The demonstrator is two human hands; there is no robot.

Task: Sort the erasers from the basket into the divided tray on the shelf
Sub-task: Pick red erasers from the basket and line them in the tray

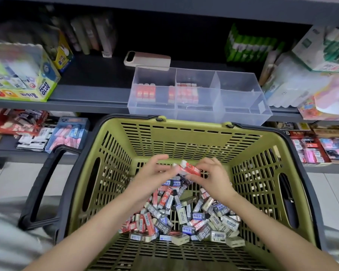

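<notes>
A green basket (184, 133) with black handles stands below the shelf, with a pile of erasers (184, 218) in red, blue and beige sleeves on its floor. Above the pile, my left hand (155, 177) and my right hand (215, 177) meet around a small bunch of red-sleeved erasers (190, 169), fingers of both curled on it. The clear divided tray (243, 106) sits on the shelf behind the basket. Its left and middle compartments hold upright red erasers (146, 92); the right compartment shows none.
A beige phone (147, 59) lies on the shelf behind the tray. A glue box (25, 75) stands at the left, green packs (250, 49) and plastic bags at the right. The lower shelf beside the basket carries boxed stationery.
</notes>
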